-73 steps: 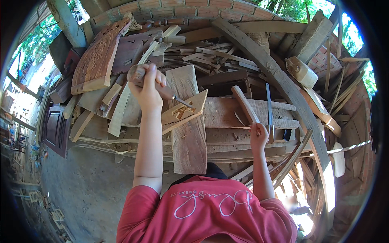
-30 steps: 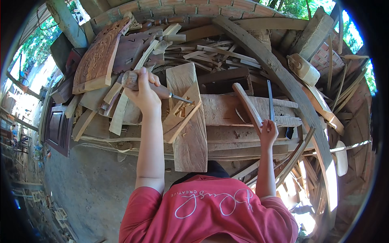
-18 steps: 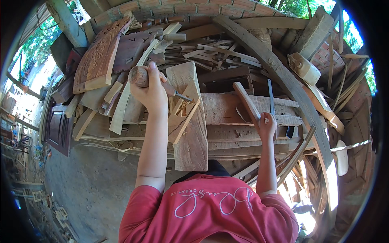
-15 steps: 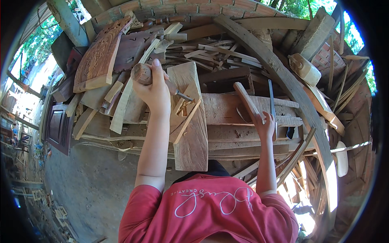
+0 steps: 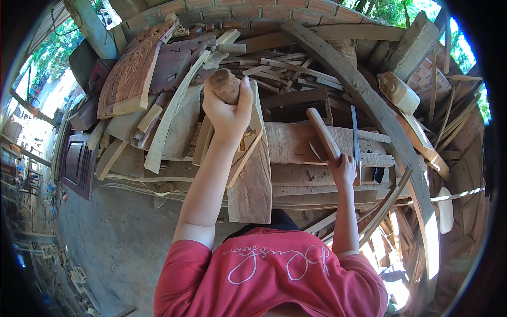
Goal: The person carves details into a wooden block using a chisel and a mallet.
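- one red shirt (image 5: 269,274) with white lettering, worn by you, bottom centre of the frame.
- one left hand (image 5: 227,113), yours, upper centre: fingers wrapped tight around a wooden tool handle (image 5: 224,86), its rounded butt end facing up; the tool's other end is hidden by your hand.
- one right hand (image 5: 343,170), yours, right of centre: fingers closed about the lower end of a squared wooden bar (image 5: 323,132), which slants to the upper left.
- one small wood piece (image 5: 245,159), centre of the frame, just right of your left wrist; partly covered by your forearm, pale chips beside its edge.
- one broad plank (image 5: 251,193), centre, beneath the small wood piece, its near end reaching towards your shirt.
- one long narrow metal blade (image 5: 354,129), right of centre, just beside your right hand.
- one carved panel (image 5: 129,74), upper left, tilted.
- one curved beam (image 5: 364,95), sweeping from upper centre to lower right.
- one pale plastic jug (image 5: 398,92), upper right, leaning.
- one heap of offcuts (image 5: 296,71), upper centre.
- one brick wall (image 5: 264,13), top edge, behind the heap.
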{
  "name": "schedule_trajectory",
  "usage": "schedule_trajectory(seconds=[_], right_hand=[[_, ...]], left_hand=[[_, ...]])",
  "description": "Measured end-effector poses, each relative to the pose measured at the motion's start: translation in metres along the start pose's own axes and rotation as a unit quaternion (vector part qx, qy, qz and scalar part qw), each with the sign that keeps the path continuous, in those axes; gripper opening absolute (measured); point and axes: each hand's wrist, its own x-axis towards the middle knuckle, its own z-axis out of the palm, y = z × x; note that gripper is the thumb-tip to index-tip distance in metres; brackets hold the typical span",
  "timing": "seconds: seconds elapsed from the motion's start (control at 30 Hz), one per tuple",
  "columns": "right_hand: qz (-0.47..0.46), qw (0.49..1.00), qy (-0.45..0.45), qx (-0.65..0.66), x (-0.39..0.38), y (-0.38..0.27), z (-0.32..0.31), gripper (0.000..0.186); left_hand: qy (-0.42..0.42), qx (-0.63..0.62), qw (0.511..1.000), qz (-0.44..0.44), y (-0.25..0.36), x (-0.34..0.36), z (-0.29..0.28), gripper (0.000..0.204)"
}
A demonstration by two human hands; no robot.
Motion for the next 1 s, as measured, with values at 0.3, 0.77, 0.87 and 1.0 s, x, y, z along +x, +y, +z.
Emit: schedule_trajectory(seconds=[0.3, 0.77, 0.87, 1.0], right_hand=[[-0.014, 0.988, -0.144, -0.054, 0.009, 0.005, -0.007, 0.048], [-0.266, 0.807, 0.013, 0.527, 0.052, -0.095, -0.201, 0.031], [-0.390, 0.754, -0.033, 0.528, 0.049, -0.106, -0.218, 0.048], [-0.332, 0.920, -0.201, -0.047, 0.036, -0.150, -0.271, 0.059]], left_hand=[[-0.079, -0.005, 0.997, 0.014, 0.010, -0.014, 0.013, 0.022], [-0.132, 0.063, 0.988, -0.058, 0.021, -0.010, 0.025, 0.029], [-0.132, 0.055, 0.989, -0.040, 0.018, -0.010, 0.030, 0.029], [-0.119, 0.044, 0.990, -0.062, 0.020, -0.005, 0.018, 0.030]])
